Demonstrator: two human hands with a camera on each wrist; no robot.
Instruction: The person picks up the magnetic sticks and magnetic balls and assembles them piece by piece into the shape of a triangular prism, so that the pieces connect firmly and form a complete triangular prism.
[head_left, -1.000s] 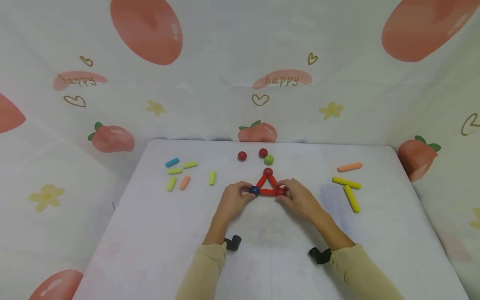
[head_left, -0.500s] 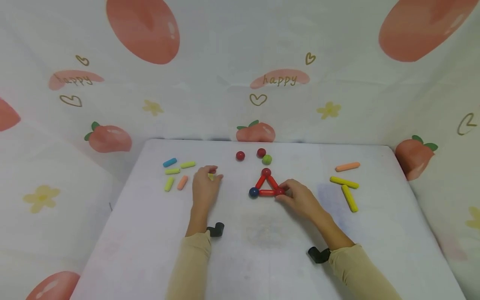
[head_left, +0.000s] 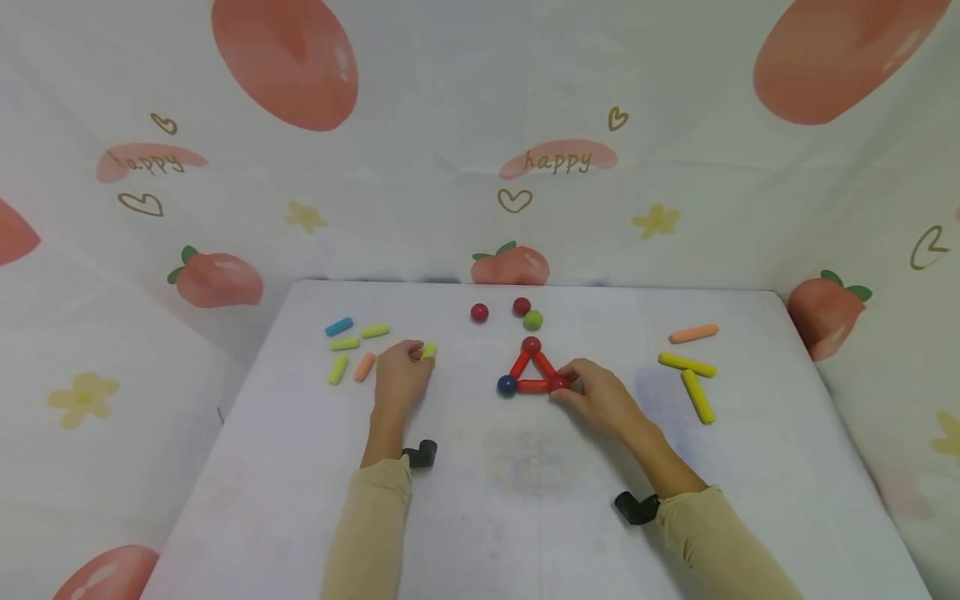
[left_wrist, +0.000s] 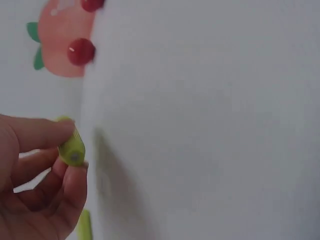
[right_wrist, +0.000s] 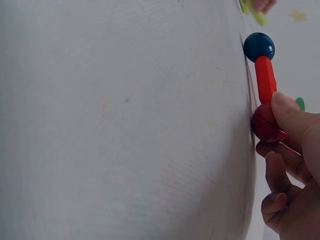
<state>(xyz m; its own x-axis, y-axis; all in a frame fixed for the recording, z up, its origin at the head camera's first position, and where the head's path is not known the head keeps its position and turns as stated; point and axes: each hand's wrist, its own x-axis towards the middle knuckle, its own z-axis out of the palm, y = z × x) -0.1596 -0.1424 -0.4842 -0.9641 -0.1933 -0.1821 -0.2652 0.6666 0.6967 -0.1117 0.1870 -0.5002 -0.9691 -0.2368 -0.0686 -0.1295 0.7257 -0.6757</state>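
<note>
- One yellow-green stick (left_wrist: 73,154) sits pinched between thumb and fingers of the left hand (head_left: 400,379), left of the red triangle (head_left: 534,387); only the left wrist view shows the greyish spot on its end.
- The right hand (head_left: 598,398) clamps the triangle's glossy corner ball (right_wrist: 265,124), partly covering it; the right wrist view reveals ridges along the red stick (right_wrist: 265,80) beside it.
- Beyond the triangle lie two red balls (head_left: 479,313) and a green ball (head_left: 533,320); longer yellow sticks (head_left: 698,397) lie rightward.

You face a white fabric backdrop (head_left: 420,200) printed with pinkish-red peaches (head_left: 221,280) and yellow flowers (head_left: 84,400), hanging behind your white rectangular bench (head_left: 525,517) in soft light.
</note>
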